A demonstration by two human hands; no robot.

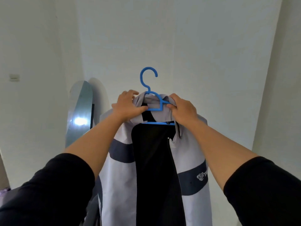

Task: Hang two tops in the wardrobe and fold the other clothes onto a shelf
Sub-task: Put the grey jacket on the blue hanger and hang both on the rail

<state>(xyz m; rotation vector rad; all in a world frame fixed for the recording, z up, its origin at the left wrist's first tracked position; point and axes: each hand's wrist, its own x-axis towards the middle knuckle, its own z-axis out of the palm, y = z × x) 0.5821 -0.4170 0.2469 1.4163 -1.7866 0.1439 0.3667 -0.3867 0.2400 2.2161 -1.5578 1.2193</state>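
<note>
Holding a light grey jacket [114, 170] up on a blue plastic hanger [160, 105], centre of the head view, both arms raised toward a plain white wall [179, 38].

Left hand [126, 106]: fingers curled round the collar fabric at the left shoulder of the hanger, thumb pressing near the hanger's neck. Right hand [183, 108]: fingers pinching collar cloth and the hanger arm together on the right side. Both hands clamped on the garment, neither free.

Jacket hangs open at the front, dark lining showing down the middle, a dark band across each side panel, white logo at lower right. No wardrobe or rail visible in frame; leaning mirror [79, 115] at mid left, light switch [14, 77] at far left.

Step in hand, by my reading: seating the collar and shoulders squarely on the hanger before it goes to the wardrobe. To do it well, even the two shoulders so the weight balances either side of the hook, pull the collar snug to the neck, and keep one hand on the hanger itself while the other smooths, or the cloth may slide off one arm.

Orientation: hook points up with its opening toward frame right; hanger bar runs left-right; jacket's long axis runs vertically, collar up, hem below the bottom edge.
</note>
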